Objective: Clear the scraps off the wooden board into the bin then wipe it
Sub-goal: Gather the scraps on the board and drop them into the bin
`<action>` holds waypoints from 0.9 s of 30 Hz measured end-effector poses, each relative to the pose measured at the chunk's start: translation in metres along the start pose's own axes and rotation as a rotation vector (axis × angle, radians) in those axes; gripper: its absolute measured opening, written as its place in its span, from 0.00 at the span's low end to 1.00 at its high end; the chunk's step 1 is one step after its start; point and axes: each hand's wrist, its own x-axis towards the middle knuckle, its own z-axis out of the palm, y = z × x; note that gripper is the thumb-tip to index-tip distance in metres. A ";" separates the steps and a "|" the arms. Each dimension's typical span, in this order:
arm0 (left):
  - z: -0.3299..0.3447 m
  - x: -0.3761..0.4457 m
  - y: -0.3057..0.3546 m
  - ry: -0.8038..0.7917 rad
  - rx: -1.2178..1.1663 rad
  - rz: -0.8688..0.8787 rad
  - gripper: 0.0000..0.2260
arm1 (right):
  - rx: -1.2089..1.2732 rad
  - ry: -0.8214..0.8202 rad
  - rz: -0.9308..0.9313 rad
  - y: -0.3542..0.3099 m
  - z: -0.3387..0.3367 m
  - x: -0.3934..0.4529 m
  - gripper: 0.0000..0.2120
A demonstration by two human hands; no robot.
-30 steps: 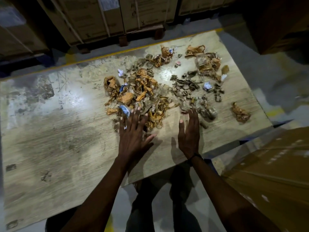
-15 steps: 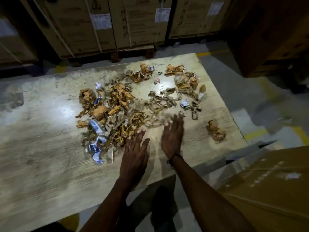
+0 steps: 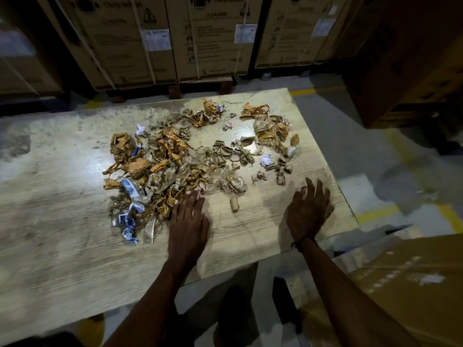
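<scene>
A pale wooden board (image 3: 55, 221) fills the middle of the view. A spread of torn brown, orange and blue-white scraps (image 3: 170, 161) covers its centre and far right. My left hand (image 3: 189, 221) lies flat on the board, fingers apart, its fingertips touching the near edge of the scrap pile. My right hand (image 3: 309, 209) hovers with spread fingers near the board's right edge, holding nothing; a crumpled scrap seen there earlier is hidden under it. A small cork-like piece (image 3: 234, 204) lies between the hands. No bin is in view.
Strapped cardboard cartons (image 3: 200, 38) on pallets stand behind the board. A large brown carton (image 3: 413, 284) sits at the lower right, close to the board's corner. Grey floor with yellow lines (image 3: 375, 214) runs along the right side.
My right hand has swung from the middle of the pile out to the board's right edge. My left hand stays at the pile's near edge. The camera has tilted up.
</scene>
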 end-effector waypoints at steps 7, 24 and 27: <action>-0.014 0.008 0.003 0.109 -0.003 -0.032 0.20 | 0.127 -0.120 -0.036 -0.025 0.034 -0.012 0.25; -0.079 0.033 -0.065 0.537 -0.170 -0.366 0.20 | 0.437 -0.239 -0.067 -0.085 0.046 -0.020 0.23; -0.075 0.029 -0.099 0.458 -0.190 -0.510 0.25 | 0.464 -0.269 -0.146 -0.100 0.051 -0.029 0.23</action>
